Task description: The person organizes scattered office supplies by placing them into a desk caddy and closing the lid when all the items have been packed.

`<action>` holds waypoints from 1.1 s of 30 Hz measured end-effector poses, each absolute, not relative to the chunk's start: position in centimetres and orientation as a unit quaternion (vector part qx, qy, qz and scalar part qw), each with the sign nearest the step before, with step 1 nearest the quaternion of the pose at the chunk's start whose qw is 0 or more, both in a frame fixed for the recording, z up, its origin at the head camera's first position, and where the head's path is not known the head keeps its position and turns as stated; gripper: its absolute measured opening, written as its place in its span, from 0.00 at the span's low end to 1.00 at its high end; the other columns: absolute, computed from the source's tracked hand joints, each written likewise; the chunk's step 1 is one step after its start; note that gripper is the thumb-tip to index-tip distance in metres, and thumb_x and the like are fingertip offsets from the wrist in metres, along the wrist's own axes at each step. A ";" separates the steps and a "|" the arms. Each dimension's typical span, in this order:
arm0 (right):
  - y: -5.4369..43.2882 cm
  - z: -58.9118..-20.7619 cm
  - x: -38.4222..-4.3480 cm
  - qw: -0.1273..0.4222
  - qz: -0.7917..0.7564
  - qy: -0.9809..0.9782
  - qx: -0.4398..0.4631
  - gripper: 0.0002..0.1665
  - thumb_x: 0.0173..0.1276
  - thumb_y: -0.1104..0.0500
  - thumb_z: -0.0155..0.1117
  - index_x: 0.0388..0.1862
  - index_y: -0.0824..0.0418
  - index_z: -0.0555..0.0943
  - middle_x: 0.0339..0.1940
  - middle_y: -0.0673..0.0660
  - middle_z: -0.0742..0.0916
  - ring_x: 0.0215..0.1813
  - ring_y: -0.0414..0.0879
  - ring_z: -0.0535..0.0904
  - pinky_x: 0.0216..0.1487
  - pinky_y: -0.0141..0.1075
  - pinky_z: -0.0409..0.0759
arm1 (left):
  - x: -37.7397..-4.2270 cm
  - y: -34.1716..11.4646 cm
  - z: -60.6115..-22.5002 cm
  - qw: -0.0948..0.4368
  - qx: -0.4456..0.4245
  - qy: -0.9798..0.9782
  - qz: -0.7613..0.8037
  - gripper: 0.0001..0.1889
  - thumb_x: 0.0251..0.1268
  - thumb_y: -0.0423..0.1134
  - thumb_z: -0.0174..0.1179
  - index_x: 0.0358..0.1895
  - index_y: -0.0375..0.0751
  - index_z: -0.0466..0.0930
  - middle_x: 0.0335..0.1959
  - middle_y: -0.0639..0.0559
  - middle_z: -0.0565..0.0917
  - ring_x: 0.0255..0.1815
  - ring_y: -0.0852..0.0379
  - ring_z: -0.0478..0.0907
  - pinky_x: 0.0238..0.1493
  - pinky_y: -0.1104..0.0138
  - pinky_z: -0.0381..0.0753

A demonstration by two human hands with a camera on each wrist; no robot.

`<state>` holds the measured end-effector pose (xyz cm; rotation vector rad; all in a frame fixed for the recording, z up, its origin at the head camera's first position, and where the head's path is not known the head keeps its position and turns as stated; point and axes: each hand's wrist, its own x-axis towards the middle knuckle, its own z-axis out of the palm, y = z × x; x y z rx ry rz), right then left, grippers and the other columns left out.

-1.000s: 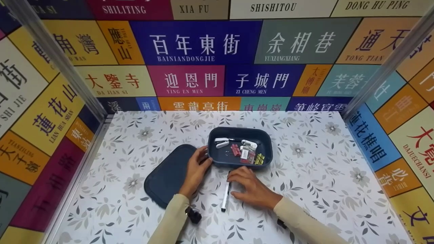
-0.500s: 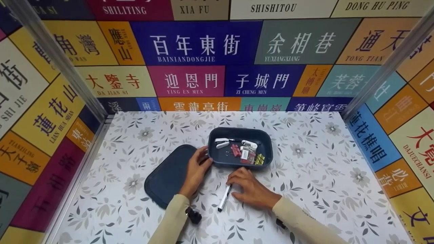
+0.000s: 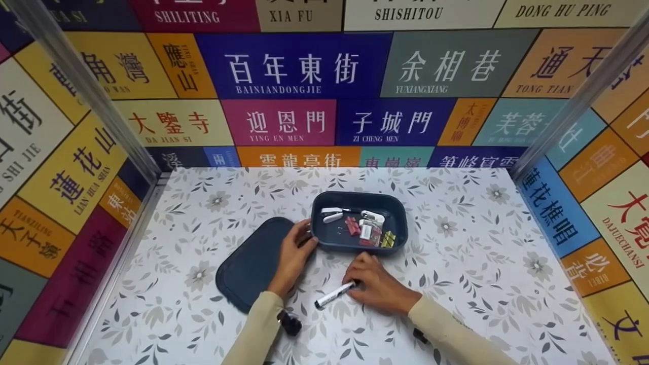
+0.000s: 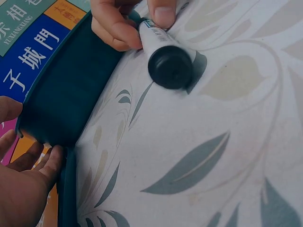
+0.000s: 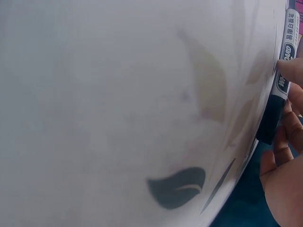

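Note:
Between the thumb and fingers of my right hand (image 3: 380, 286) is a whiteboard marker (image 3: 334, 294), white with dark ends. It slants over the table, its dark end pointing left and toward me in the head view. The right wrist view shows the printed barrel of the marker (image 5: 287, 52) and the fingertips against it. My left hand (image 3: 294, 258) holds the left front corner of an uncovered dark blue box (image 3: 324, 245), thumb near the rim and fingers along the side. Inside lie a white stapler-like item (image 3: 332, 215), red clips (image 3: 352, 226), a clear packet (image 3: 370, 233) and yellow clips (image 3: 388, 239).
A dark blue lid (image 3: 248, 268) lies flat to the left of the box, partly behind my left hand. The table (image 3: 456, 263) has a leaf-patterned white cover. Sign-covered panels (image 3: 289, 66) rise at the back and both sides.
The marker has turned in my right hand from nearly upright in the picture to slanting, its far end swinging left. My right fingers have closed round it. The left hand, box and lid stay put.

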<state>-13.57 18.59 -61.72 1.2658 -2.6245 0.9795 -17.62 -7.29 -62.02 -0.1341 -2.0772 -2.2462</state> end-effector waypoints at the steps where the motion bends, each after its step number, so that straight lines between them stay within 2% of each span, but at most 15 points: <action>1: 18.6 -61.7 -13.5 0.033 0.319 -0.853 0.411 0.10 0.63 0.61 0.82 0.41 0.51 0.92 0.43 0.45 0.89 0.52 0.43 0.73 0.55 0.45 0.69 | -17.6 -7.3 -62.0 0.040 -0.043 -0.677 -0.734 0.28 0.78 0.24 0.63 0.78 0.30 0.73 0.74 0.28 0.78 0.75 0.31 0.77 0.75 0.48 0.76; 6: 18.8 -61.7 -13.3 0.032 0.334 -0.848 0.410 0.10 0.62 0.61 0.83 0.41 0.51 0.91 0.41 0.44 0.88 0.52 0.43 0.73 0.55 0.45 0.69 | -17.6 -7.2 -62.0 0.042 -0.034 -0.680 -0.731 0.28 0.77 0.24 0.63 0.77 0.30 0.74 0.72 0.28 0.79 0.74 0.32 0.78 0.74 0.50 0.76; 13: 19.1 -61.7 -13.1 0.061 0.364 -0.827 0.424 0.13 0.59 0.63 0.84 0.42 0.52 0.90 0.39 0.45 0.88 0.50 0.44 0.74 0.53 0.43 0.69 | -17.6 -7.2 -62.0 0.046 -0.029 -0.684 -0.728 0.27 0.76 0.23 0.63 0.76 0.31 0.76 0.72 0.29 0.80 0.73 0.33 0.79 0.67 0.64 0.80; 17: 19.4 -61.6 -13.0 0.082 0.382 -0.813 0.432 0.14 0.58 0.64 0.84 0.42 0.54 0.90 0.38 0.46 0.88 0.49 0.45 0.75 0.53 0.42 0.70 | -17.7 -7.2 -62.0 0.051 -0.031 -0.685 -0.726 0.27 0.75 0.23 0.64 0.75 0.30 0.76 0.71 0.28 0.81 0.72 0.32 0.80 0.71 0.56 0.79; 22: 19.7 -61.5 -12.9 0.080 0.399 -0.808 0.426 0.16 0.59 0.65 0.84 0.43 0.54 0.89 0.39 0.46 0.88 0.50 0.45 0.74 0.54 0.40 0.71 | -17.8 -7.1 -62.0 0.048 -0.034 -0.682 -0.729 0.27 0.75 0.23 0.64 0.76 0.30 0.75 0.72 0.28 0.80 0.73 0.32 0.79 0.75 0.47 0.76; 33: 20.0 -61.4 -12.6 0.084 0.410 -0.814 0.402 0.15 0.59 0.64 0.83 0.43 0.52 0.88 0.42 0.46 0.86 0.53 0.45 0.75 0.57 0.39 0.74 | -17.7 -7.2 -62.0 0.045 -0.038 -0.678 -0.733 0.27 0.76 0.23 0.63 0.76 0.29 0.74 0.72 0.28 0.79 0.74 0.32 0.78 0.74 0.51 0.77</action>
